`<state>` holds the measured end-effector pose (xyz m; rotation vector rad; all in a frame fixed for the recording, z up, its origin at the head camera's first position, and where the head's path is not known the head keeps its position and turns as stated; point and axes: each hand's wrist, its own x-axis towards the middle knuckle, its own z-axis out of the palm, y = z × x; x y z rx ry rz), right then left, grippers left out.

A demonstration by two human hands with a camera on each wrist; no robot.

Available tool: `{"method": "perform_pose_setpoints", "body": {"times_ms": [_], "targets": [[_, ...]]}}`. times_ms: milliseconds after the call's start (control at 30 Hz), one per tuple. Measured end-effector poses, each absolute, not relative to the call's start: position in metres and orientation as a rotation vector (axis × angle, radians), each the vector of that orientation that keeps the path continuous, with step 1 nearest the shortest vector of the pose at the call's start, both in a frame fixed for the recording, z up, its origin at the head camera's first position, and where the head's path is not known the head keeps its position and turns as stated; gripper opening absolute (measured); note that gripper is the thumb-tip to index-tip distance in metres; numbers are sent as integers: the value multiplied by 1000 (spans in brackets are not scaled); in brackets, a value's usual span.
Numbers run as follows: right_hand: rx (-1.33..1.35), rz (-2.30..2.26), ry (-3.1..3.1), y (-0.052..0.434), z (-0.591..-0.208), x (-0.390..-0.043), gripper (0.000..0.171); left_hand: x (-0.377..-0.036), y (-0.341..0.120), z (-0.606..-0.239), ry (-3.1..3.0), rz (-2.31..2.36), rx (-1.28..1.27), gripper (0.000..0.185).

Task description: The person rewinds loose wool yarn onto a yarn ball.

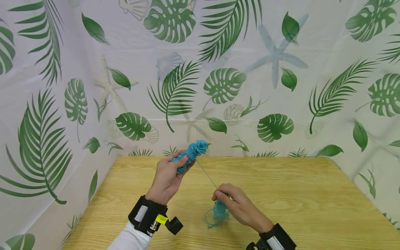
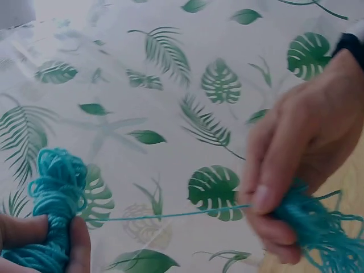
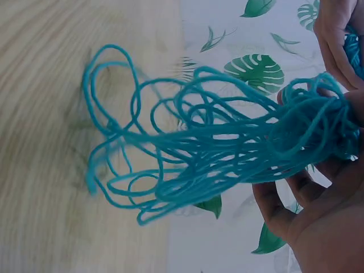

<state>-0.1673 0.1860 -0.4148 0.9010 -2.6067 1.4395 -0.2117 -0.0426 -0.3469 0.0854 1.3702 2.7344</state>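
Note:
My left hand (image 1: 167,177) grips a wound bundle of blue yarn (image 1: 197,148), thumb on one side and fingers on the other, above the far part of the table. Its looped end sticks out past the fingers. From it a single taut strand (image 2: 165,216) runs across to my right hand (image 1: 239,205), lower and nearer. The right hand pinches the strand and holds a loose bunch of blue yarn (image 1: 220,210). In the right wrist view, long loops of this loose yarn (image 3: 216,136) trail from the hand over the table.
The wooden table (image 1: 300,194) reaches back to a white cloth wall (image 1: 187,52) printed with green leaves, shells and starfish. More of this cloth stands along the left and right sides. Black bands with small cameras (image 1: 148,215) sit on both wrists.

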Motion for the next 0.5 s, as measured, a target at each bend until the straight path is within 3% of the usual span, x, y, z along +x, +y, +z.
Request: {"method": "perform_pose_setpoints", "body": {"times_ms": [233,500], "targets": [[855,1201,-2764,210,-429,-165,29,-226,-71,-330,1231,2910,10,42],[660,906,-2922,263,-437,-173,29,-244,-118,-309,1055,3251,-147,29]]}}
